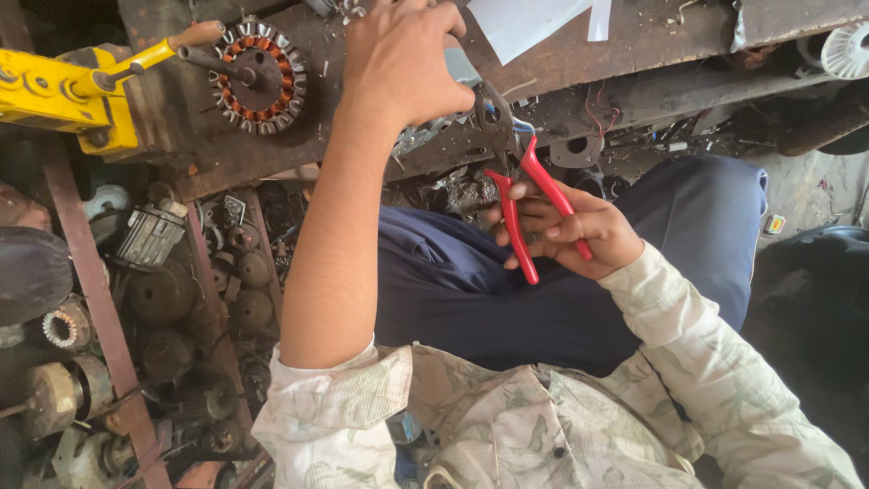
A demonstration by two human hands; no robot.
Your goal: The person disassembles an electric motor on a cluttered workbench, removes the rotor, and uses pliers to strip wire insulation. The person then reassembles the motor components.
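The right hand point(579, 231) grips red-handled pliers point(529, 204) while the left hand point(403, 59) rests on the rusty workbench point(652, 45).

Soft, even daylight falls from above and the upper right, so the pale paper point(520, 23) and the light sleeves point(688, 362) look bright and slightly washed out, without hard glare. The left side and the lower left sink into deep shadow, where the stacked motor parts point(163, 299) are dim and hard to read. Focus is fairly sharp in the middle, softening with mild wide-angle stretch toward the edges.
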